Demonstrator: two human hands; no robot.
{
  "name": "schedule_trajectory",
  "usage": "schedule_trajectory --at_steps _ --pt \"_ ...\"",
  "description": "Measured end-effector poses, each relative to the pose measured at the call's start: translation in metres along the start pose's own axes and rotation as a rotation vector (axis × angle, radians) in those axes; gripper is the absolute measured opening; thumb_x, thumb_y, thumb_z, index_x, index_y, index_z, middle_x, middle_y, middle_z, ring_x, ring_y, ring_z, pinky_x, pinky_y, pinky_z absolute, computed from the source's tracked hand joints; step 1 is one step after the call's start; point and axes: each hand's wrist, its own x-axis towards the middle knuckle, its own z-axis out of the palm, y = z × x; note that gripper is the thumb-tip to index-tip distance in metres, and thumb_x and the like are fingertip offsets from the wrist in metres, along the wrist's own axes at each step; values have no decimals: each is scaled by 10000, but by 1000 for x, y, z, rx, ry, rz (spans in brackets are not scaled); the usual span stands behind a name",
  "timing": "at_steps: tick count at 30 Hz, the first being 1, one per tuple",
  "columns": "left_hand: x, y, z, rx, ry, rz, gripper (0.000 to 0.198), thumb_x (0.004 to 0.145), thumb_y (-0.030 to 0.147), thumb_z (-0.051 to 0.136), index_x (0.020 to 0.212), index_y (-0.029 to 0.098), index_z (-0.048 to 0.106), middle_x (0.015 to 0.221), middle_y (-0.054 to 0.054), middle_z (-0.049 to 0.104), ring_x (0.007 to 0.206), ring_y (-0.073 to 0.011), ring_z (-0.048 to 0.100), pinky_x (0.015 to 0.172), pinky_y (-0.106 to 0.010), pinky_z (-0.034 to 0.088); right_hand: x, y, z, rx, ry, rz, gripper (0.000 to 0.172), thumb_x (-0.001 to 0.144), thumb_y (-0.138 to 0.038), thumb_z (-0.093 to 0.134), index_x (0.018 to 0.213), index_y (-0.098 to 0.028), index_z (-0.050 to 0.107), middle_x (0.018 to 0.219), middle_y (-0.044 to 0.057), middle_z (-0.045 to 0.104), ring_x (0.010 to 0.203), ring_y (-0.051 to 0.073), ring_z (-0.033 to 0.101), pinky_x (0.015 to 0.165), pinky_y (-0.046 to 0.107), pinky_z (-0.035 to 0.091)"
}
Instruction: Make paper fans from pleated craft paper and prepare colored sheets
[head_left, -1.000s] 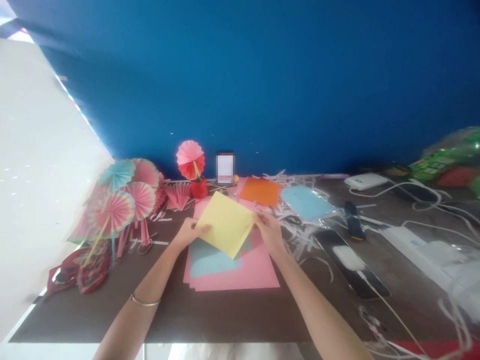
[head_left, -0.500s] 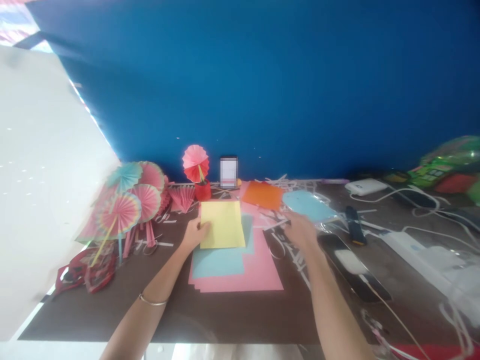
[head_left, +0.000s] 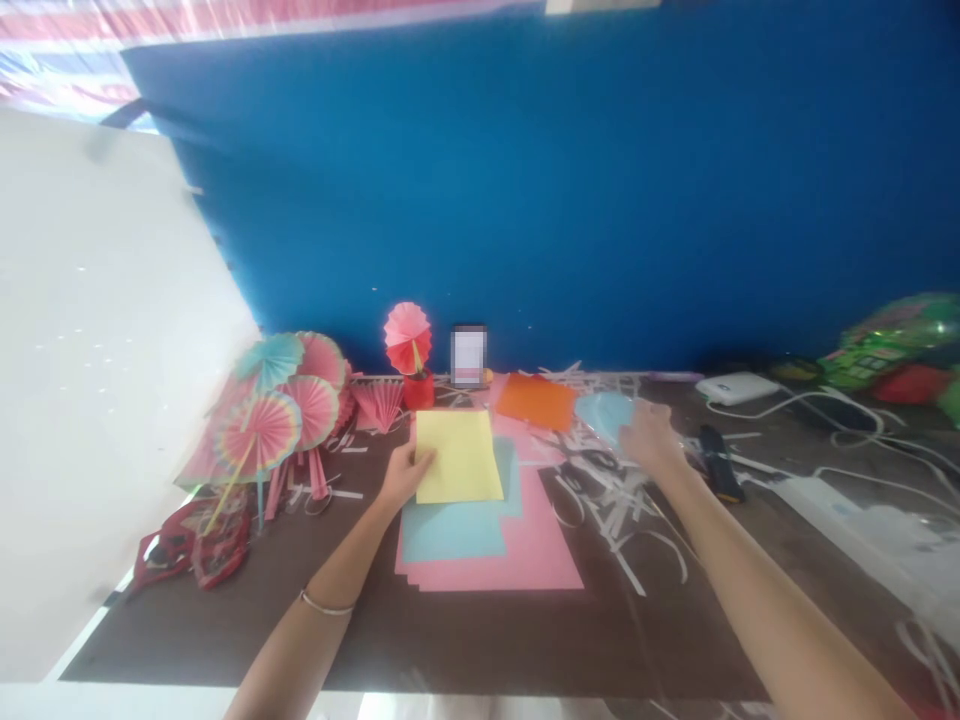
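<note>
My left hand (head_left: 405, 475) has its fingers closed on the left edge of the yellow sheet (head_left: 459, 455) – long axis pointing away from me, atop the pink sheets (head_left: 529, 545) – while my right hand (head_left: 649, 436) touches the pale blue sheet (head_left: 602, 411) just to its left, grip impossible to tell.

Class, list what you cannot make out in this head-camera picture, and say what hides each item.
Head view, all three:
1. Whether the right hand grips the pale blue sheet: the hand's back hides its fingers.
2. Face of the upright card: blurred.
3. The green packet: cut off by the right edge.
</note>
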Motion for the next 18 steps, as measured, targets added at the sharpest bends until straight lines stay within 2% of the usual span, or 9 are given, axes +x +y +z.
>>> schedule_trajectory --at_steps 1,3,5,7,9,13,18 --pt "0 0 0 8 6 0 346 699 388 596 883 99 645 796 -64 662 676 -163 595 570 -232 451 -5 -4 -2 -43 -53 -2 372 759 -188 419 1056 -25 573 1034 255 567 875 290 572 677 337 388" --pt "0 1 1 22 22 -4 315 685 380 605 830 104 648 743 -47 649 657 -157 581 552 -222 438 -17 -16 -2 -55 -167 -74 329 737 -273 499 996 -97 601 974 187 603 876 283 573 703 336 390" --pt "-1 2 2 33 37 -15 286 668 373 616 771 108 642 670 -25 622 625 -148 561 527 -213 420 -28 -28 3 -42 -303 -141 404 711 -372 544 1034 -132 581 926 142 620 844 275 583 703 345 398" --pt "-1 2 2 36 45 -26 266 660 365 617 736 111 633 624 -10 594 603 -141 542 511 -209 405 -34 -38 8 -35 -377 -151 483 686 -385 566 1104 -145 541 915 119 624 803 257 594 674 331 406" --pt "-2 3 2 40 47 -32 255 655 360 616 712 111 624 598 -2 572 593 -137 529 503 -207 394 -35 -44 11 -47 -418 -156 464 672 -344 578 1093 -152 548 903 109 628 758 232 603 634 302 407" --pt "-2 3 0 43 50 -37 258 648 366 616 690 111 615 581 0 557 590 -138 521 497 -205 384 -31 -53 10 -114 -458 -194 306 642 -220 595 943 -166 614 861 99 644 680 195 609 579 266 395" --pt "-1 4 0 27 58 -26 275 643 383 619 685 111 626 587 -9 572 601 -148 531 502 -208 392 -25 -57 -12 -223 -399 -219 457 613 -105 587 1066 -165 578 779 102 653 700 254 617 619 313 382"
